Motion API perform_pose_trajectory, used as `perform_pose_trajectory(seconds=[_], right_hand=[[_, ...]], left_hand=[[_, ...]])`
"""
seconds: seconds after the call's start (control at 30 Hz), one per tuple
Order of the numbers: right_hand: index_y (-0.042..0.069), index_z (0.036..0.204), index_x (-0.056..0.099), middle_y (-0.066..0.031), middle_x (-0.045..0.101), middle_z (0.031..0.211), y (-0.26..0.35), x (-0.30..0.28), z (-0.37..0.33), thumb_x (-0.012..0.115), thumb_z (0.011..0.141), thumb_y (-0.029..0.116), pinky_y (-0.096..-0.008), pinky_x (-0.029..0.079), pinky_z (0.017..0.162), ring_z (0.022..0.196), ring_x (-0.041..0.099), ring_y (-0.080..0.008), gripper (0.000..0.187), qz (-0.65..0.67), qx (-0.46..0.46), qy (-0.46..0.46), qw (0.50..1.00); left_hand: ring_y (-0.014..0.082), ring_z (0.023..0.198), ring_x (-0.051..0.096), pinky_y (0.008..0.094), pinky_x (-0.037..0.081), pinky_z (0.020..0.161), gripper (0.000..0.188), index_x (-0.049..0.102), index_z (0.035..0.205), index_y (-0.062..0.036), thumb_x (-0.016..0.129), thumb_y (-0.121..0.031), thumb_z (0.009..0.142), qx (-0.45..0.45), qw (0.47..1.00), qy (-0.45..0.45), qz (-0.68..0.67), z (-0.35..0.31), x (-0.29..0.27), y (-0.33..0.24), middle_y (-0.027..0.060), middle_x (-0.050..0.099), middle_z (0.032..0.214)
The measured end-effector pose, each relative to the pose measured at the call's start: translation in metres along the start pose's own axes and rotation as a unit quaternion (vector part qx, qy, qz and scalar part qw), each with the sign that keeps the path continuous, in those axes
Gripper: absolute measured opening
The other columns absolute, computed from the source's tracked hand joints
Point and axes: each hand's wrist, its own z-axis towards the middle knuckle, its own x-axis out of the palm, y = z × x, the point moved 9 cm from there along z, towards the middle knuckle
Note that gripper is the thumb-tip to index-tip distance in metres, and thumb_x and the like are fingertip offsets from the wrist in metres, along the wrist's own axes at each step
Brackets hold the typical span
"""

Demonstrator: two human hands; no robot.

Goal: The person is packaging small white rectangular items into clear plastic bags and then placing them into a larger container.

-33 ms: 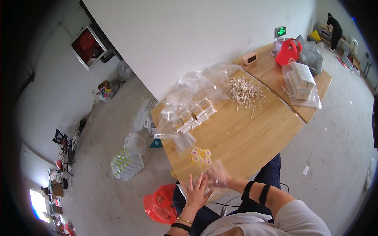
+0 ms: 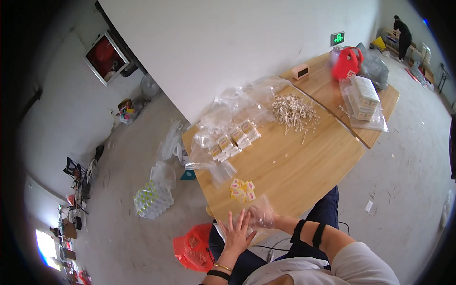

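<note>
My left hand (image 2: 236, 232) lies at the near edge of the wooden table (image 2: 285, 175), fingers spread, its palm on clear plastic. To its right, my right hand (image 2: 259, 216) is inside or beneath a clear plastic bag (image 2: 266, 205); the film and blur hide how its fingers are bent. Just beyond both hands lies a small loose pile of yellow-and-white cards or packets (image 2: 242, 190). Farther off, clear-wrapped packs with yellow-and-white labels (image 2: 236, 140) stand in a row. A heap of cotton swabs (image 2: 295, 113) is spread near the table's far side.
Clear plastic bags (image 2: 237, 104) are bunched along the wall side. On the adjoining table are a pinkish box-shaped clock (image 2: 300, 71), a red bag (image 2: 348, 64) and stacked white packs (image 2: 365, 92). A red plastic bag (image 2: 194, 247) sits below left. Another person (image 2: 403, 38) stands far right.
The clear bag's upper edge over my right hand has shifted slightly. My left hand and the things on the table look the same.
</note>
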Motion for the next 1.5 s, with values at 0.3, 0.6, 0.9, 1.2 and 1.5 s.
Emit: perform_pose_trajectory(seconds=[0.3,0.6,0.9,1.2,1.5], right_hand=[[0.009,0.126,0.053,-0.0109,0.059,0.115,-0.004,0.001,-0.009,0.064,0.085,0.041,-0.0392,0.042,0.096,0.110,0.055,-0.0267,0.053,0.207,-0.082,-0.067,0.973],[0.012,0.151,0.018,-0.0113,0.047,0.129,-0.037,-0.030,-0.039,0.060,0.090,0.045,-0.0338,0.035,0.102,0.121,0.043,-0.0211,0.081,0.551,0.062,0.110,0.825],[0.004,0.095,0.066,-0.0001,0.064,0.080,-0.187,-0.091,-0.030,0.061,0.089,0.032,-0.0252,0.049,0.067,0.075,0.060,-0.0098,0.029,0.435,0.263,-0.140,0.850],[-0.001,0.105,0.060,-0.0127,0.068,0.091,-0.198,-0.206,0.131,0.068,0.082,0.040,-0.0352,0.050,0.076,0.085,0.065,-0.0251,0.048,0.172,0.321,-0.310,0.878],[0.001,0.119,0.054,-0.0160,0.064,0.111,-0.240,-0.182,0.159,0.071,0.074,0.048,-0.0387,0.049,0.084,0.103,0.062,-0.0319,0.067,0.232,0.366,-0.403,0.806]], left_hand=[[0.0377,0.138,0.021,0.0768,0.010,0.100,0.073,0.033,0.146,-0.0194,0.051,-0.058,0.086,-0.002,1.000,-0.008,-0.010,0.000,0.008,0.002,0.0006,0.024,0.152],[0.0397,0.136,0.023,0.0779,0.008,0.098,0.068,0.040,0.141,-0.0183,0.050,-0.057,0.086,-0.003,0.998,-0.035,-0.044,0.006,0.014,0.000,0.0030,0.027,0.150],[0.0392,0.131,0.031,0.0783,0.006,0.098,0.067,0.047,0.137,-0.0171,0.049,-0.060,0.086,-0.011,0.997,-0.072,-0.027,0.009,0.003,-0.001,0.0037,0.035,0.145],[0.0498,0.131,0.028,0.0766,0.011,0.100,0.067,0.039,0.140,-0.0167,0.056,-0.049,0.084,-0.025,0.979,-0.103,-0.174,0.008,0.009,0.003,0.0078,0.031,0.148],[0.0457,0.130,0.031,0.0781,0.009,0.099,0.062,0.044,0.136,-0.0151,0.054,-0.050,0.086,-0.013,0.983,-0.092,-0.155,0.012,0.003,-0.002,0.0056,0.034,0.147]])
